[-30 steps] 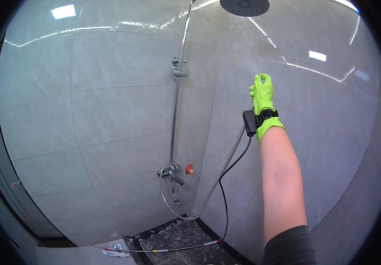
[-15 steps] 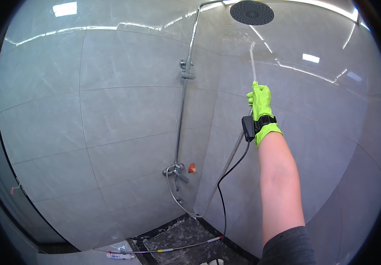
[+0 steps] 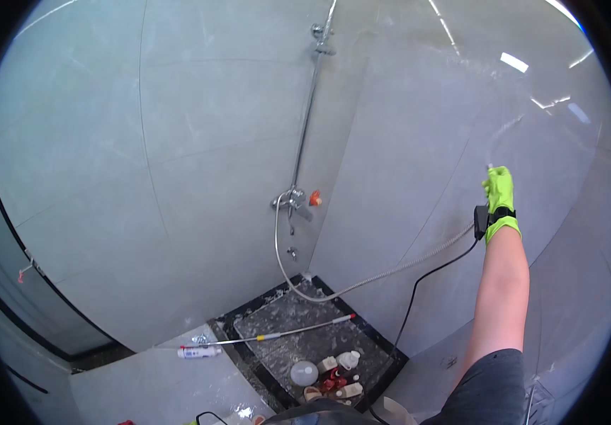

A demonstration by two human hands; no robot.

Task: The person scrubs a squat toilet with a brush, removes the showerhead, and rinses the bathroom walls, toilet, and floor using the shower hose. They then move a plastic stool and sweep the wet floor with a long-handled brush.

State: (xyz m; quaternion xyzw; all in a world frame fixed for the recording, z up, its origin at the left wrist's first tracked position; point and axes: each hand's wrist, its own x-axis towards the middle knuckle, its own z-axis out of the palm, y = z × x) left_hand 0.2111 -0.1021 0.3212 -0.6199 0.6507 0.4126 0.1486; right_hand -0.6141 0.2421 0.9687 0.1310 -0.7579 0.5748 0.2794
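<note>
My right hand (image 3: 500, 188), in a bright green rubber glove, is closed around the end of the shower hose (image 3: 404, 268), raised in front of the right wall. Only a pale nozzle tip (image 3: 490, 167) shows above the fist; whatever else is gripped is hidden. A thin jet of water (image 3: 501, 137) leaves the tip upward and to the right, against the grey tiles. The ribbed metal hose sags from my hand to the chrome mixer tap (image 3: 293, 200) in the corner. My left hand cannot be seen.
A black box (image 3: 481, 222) is strapped to my right wrist, its cable (image 3: 410, 304) hanging down. A pole (image 3: 298, 330) lies across the wet dark shower floor (image 3: 277, 312). Several bottles (image 3: 348, 360) stand low down near me; a white bottle (image 3: 200, 352) lies left.
My view has tilted downward, bringing in the floor and bottles. My right hand has moved right and appears lower along the wall, still spraying; the hose now stretches further sideways.
</note>
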